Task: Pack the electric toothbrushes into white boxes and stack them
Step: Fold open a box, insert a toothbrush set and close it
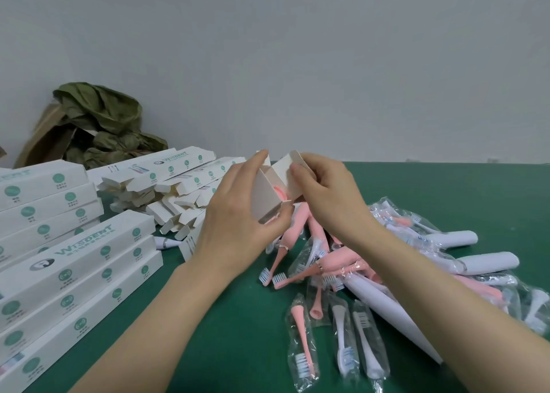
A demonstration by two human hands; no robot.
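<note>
Both hands raised over green bench (238, 339). Left hand (235, 229) grips body of white box (266, 197), open end facing up-right; pink toothbrush (282, 192) visible inside. Right hand (327, 190) pinches the box's end flap (293, 166), fingers curled on it. Loose toothbrushes (387, 276), pink and white, with bagged brush heads (300, 342), piled on bench below right hand. Closed boxes stacked (77, 273) at left; open-ended boxes (178, 193) heaped behind. Crumpled green bag (101, 115) by wall.
</note>
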